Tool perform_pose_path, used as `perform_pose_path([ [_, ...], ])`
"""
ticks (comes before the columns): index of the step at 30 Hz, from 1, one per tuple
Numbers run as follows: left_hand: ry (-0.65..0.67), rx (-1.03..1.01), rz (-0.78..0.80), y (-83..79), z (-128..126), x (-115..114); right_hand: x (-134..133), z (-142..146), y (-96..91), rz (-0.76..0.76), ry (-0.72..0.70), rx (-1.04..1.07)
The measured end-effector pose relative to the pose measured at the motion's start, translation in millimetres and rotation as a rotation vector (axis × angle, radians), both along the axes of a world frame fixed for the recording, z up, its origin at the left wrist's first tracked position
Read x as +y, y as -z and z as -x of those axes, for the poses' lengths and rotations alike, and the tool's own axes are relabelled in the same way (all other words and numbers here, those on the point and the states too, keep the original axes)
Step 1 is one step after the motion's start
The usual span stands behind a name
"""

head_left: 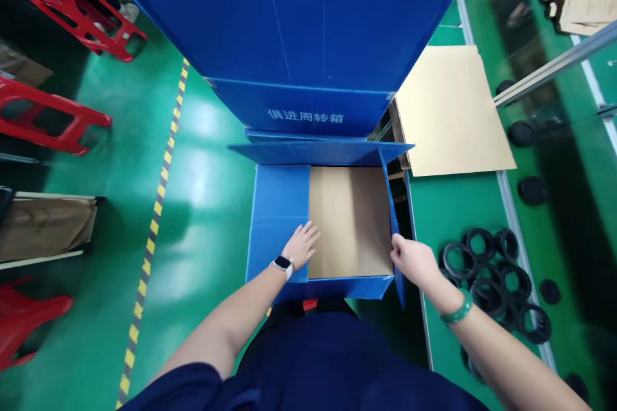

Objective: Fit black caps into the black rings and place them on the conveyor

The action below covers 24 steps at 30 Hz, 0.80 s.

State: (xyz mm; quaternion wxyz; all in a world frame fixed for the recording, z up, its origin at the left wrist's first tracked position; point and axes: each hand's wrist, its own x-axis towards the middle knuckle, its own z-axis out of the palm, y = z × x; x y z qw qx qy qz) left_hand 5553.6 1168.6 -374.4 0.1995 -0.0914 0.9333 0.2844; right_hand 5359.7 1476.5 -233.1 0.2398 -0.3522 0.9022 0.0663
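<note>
Head view, looking down:
- Left hand [301, 245]: fingers spread open, holding nothing, resting at the inner edge of the folded left flap of a blue corrugated plastic box [279, 237]
- Right hand [414, 262]: fingers bent at the box's right wall; whether they grip it, I cannot tell
- Inside the box, a cardboard liner [349, 221] covers the floor
- Just right of the box, black rubber rings [486, 276] lie heaped on a green conveyor belt [453, 218]

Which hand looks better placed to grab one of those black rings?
Probably the right hand, at the blue box's right edge, beside the pile of black rings; the left hand sits across the box.
</note>
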Motion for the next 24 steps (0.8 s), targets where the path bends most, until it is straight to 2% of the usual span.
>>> perform_pose_path([
  [2, 0.119, 0.025, -0.023, 4.1, 26, 7, 26, 8, -9.0, 0.094, 0.073, 0.096],
  [4, 0.170, 0.039, -0.005, -2.3, 38, 6, 45, 14, -12.9, 0.214, 0.160, 0.167],
  [6, 0.187, 0.053, 0.025, -20.5, 35, -3, 54, 17, -11.6, 0.317, 0.257, 0.185],
  [9, 0.185, 0.090, 0.078, -58.9, 5, -32, 52, 22, -3.6, 0.473, 0.405, 0.142],
  [11, 0.092, 0.112, 0.099, -78.2, -22, -57, 47, 25, 2.0, 0.514, 0.517, 0.100],
  [13, -0.251, 0.086, 0.062, -82.4, -46, -81, 42, 29, 6.3, 0.493, 0.602, 0.052],
  [15, -0.630, -0.002, 0.070, -68.9, -59, -99, 39, 32, 9.3, 0.470, 0.627, 0.012],
  [17, -0.887, -0.096, 0.147, -42.7, -58, -105, 35, 32, 11.4, 0.470, 0.628, 0.004],
  [21, -1.185, -0.211, 0.311, 13.8, -32, -88, 22, 25, 16.5, 0.451, 0.602, 0.050],
  [24, -1.310, -0.218, 0.428, 40.1, -20, -71, 8, 15, 20.1, 0.447, 0.550, 0.112],
])
